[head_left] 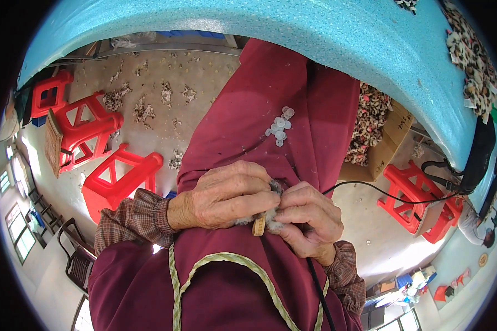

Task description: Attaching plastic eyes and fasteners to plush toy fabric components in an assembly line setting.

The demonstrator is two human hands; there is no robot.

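Over my lap, both hands are closed on a small grey furry plush piece (pixel 270 220). My left hand (pixel 226 196) grips its left side with bent fingers, and my right hand (pixel 310 218) pinches its right side. A tan label (pixel 259 225) hangs from the near edge of the piece. Most of the plush is hidden behind my fingers. Farther out on my maroon apron (pixel 221 146) lies a loose cluster of several small translucent plastic discs (pixel 280 127); neither hand touches them.
A blue table (pixel 337 33) curves across the far side, with a heap of patterned furry pieces (pixel 475 66) at its right. An open cardboard box (pixel 389 138) of similar pieces stands right of my legs. Red stools (pixel 119 179) flank me. A black cable (pixel 381 192) passes my right arm.
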